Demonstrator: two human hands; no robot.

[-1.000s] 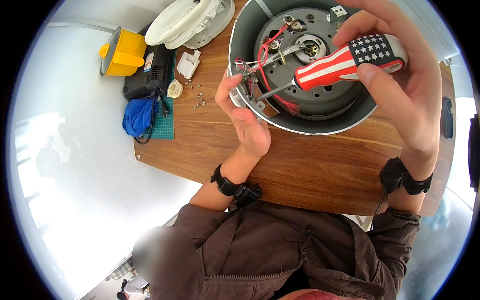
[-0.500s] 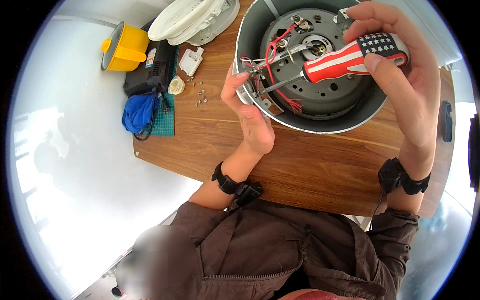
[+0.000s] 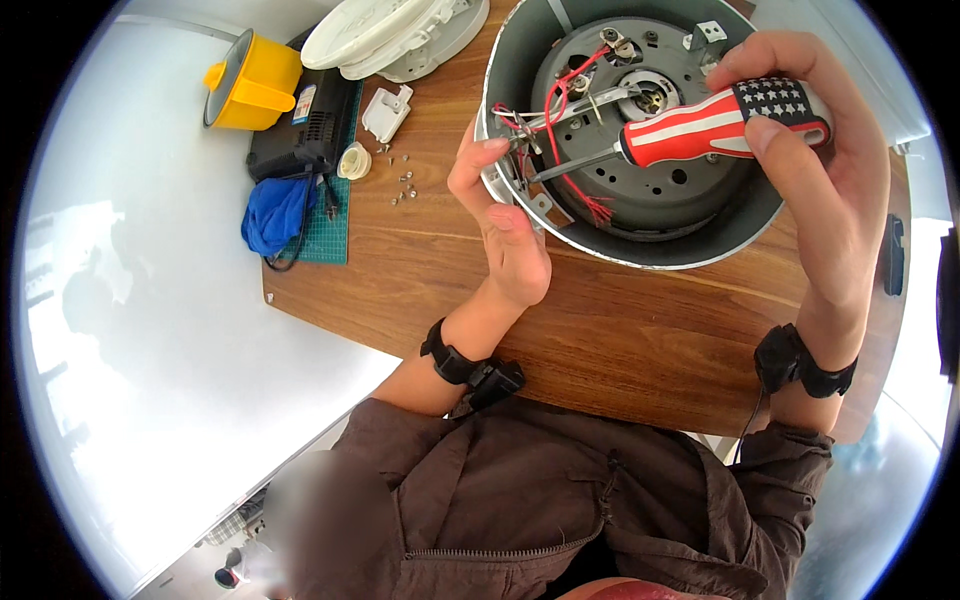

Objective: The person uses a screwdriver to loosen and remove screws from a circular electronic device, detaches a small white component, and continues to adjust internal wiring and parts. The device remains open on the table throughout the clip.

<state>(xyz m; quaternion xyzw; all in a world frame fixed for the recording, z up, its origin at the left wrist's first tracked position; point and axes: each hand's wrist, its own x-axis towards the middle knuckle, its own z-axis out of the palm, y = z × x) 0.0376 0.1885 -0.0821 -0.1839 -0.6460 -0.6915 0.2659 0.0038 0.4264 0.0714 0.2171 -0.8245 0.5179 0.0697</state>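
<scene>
With its base and wiring showing, a dark grey round metal housing (image 3: 733, 222) sits at the top centre. My left hand (image 3: 510, 235) is wrapped round its left side, fingers bent against the pale side part. My right hand (image 3: 830, 200) grips a red, white and black star-patterned screwdriver (image 3: 680, 130) by its handle, thumb on top. The shaft slants down-left to metal fittings (image 3: 520, 165) inside the housing's left edge, where its tip is hard to make out. Red wires (image 3: 555, 140) lie across the inside, beside a small bracket (image 3: 708, 40) at the upper right.
Left on the wooden table (image 3: 630, 330) are white plastic lids (image 3: 360, 30), a small white part (image 3: 385, 112), a cream cap (image 3: 355, 161), several screws (image 3: 405, 190), a yellow container (image 3: 255, 85), a black device (image 3: 300, 140), blue cloth (image 3: 270, 215) and a green mat (image 3: 325, 240).
The housing, both my hands and the screwdriver have shifted somewhat to the right. The screwdriver's shaft still reaches the fittings at the left, and both grips look much the same.
</scene>
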